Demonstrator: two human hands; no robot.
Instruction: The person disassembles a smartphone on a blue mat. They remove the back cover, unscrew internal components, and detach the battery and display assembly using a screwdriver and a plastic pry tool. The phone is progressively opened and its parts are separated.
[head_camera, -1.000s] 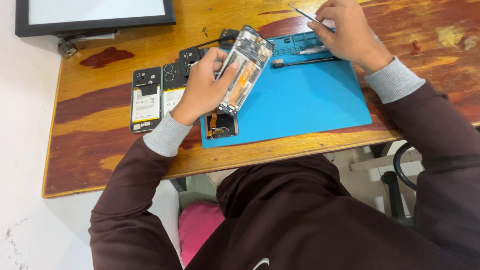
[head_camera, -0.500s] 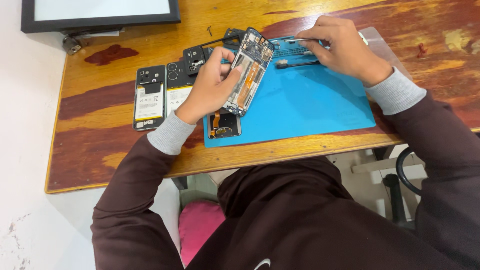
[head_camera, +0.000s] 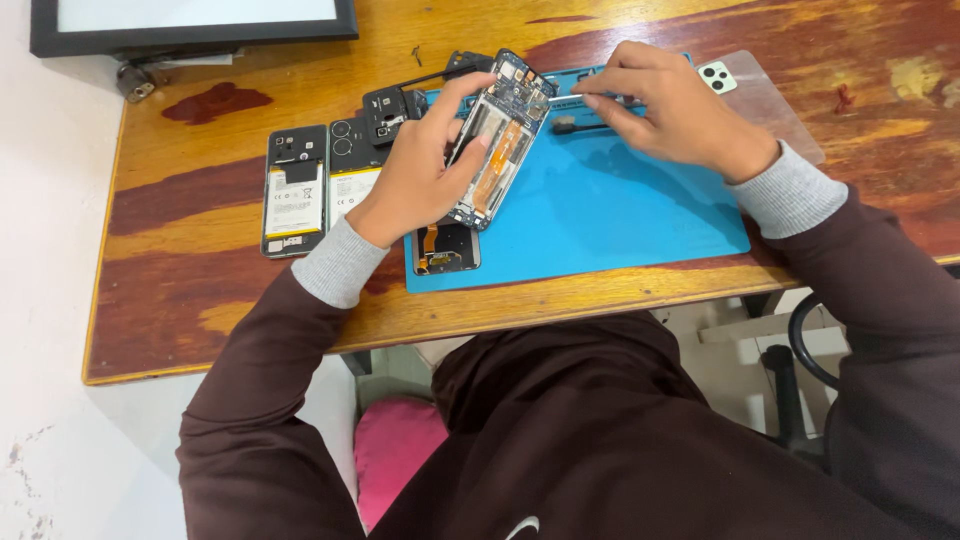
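Over the blue mat (head_camera: 620, 215) on the table (head_camera: 200, 190), the left hand (head_camera: 420, 175) keeps its grip around the opened phone (head_camera: 497, 140), held tilted, while the right hand (head_camera: 670, 105), pinching thin tweezers (head_camera: 568, 97), has moved in against the phone's top edge.

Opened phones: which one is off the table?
The phone gripped in the left hand, tilted above the blue mat. The two other opened phones lie flat on the wooden table, left of the mat.

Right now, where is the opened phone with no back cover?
In the head view the opened phone is held tilted in the left hand, above the blue mat, with the right hand bringing a thin tool to its top.
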